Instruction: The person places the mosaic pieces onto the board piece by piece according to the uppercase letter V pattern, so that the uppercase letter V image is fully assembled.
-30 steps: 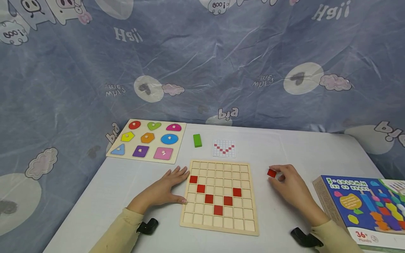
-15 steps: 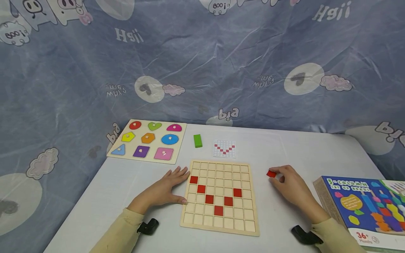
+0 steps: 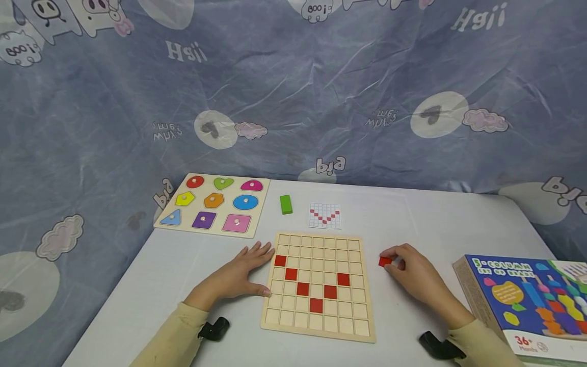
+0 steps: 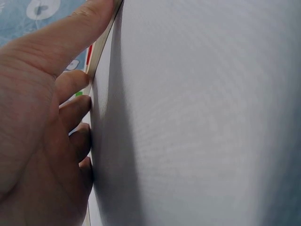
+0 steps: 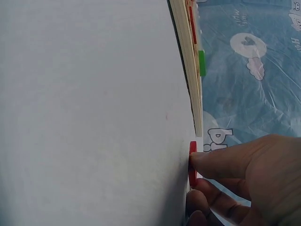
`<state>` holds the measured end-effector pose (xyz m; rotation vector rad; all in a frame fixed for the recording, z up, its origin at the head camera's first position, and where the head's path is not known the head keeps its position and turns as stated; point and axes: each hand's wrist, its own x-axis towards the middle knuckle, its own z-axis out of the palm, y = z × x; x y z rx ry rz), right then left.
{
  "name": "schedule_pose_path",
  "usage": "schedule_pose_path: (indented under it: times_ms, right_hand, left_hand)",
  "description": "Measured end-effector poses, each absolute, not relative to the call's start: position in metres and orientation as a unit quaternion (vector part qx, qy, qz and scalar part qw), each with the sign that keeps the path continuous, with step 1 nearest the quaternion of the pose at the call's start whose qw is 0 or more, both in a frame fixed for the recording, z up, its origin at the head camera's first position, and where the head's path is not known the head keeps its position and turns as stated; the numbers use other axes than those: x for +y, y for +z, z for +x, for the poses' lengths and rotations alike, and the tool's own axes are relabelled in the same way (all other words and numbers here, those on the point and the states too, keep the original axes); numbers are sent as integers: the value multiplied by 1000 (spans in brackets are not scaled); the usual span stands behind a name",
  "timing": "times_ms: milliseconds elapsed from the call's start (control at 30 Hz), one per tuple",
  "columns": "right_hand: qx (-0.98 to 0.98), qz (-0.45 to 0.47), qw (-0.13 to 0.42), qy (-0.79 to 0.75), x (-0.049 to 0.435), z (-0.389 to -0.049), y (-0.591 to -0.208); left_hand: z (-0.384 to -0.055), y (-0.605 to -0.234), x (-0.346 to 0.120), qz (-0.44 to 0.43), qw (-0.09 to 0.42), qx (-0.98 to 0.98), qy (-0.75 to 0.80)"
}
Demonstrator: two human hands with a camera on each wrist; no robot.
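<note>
A wooden grid board point(image 3: 318, 334) lies flat on the white table, with several red square tiles point(image 3: 316, 306) set in its cells in a V-like line. My left hand point(image 3: 236, 272) rests at the board's left edge, fingers spread and thumb touching the rim. To the right of the board, my right hand point(image 3: 415, 275) pinches one more red tile point(image 3: 384, 261) between thumb and fingers. That tile point(image 5: 193, 163) appears edge-on in the right wrist view, close to the table surface. A small pattern card point(image 3: 324, 215) with a red V of squares lies behind the board.
A shape puzzle board point(image 3: 227, 204) with colourful knobbed pieces lies at the back left. Beside it is a green block point(image 3: 286, 204). A blue toy box point(image 3: 527, 300) occupies the right side. A patterned cloth point(image 3: 293, 102) hangs behind the table.
My right hand has shifted slightly left and nearer to me with the red tile, closer to the board. The left hand and the board have stayed in place.
</note>
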<state>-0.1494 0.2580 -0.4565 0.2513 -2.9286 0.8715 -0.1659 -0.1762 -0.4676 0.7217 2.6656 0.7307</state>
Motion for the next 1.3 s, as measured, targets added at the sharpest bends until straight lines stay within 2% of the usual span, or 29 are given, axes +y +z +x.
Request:
schedule_pose_path:
  times_ms: [767, 1300]
  right_hand:
    - [-951, 93, 29, 292, 256, -149, -457]
    - [-947, 104, 46, 300, 254, -145, -455]
  left_hand:
    - [-166, -468, -177, 250, 141, 924, 252]
    - [-166, -468, -176, 252, 141, 923, 255]
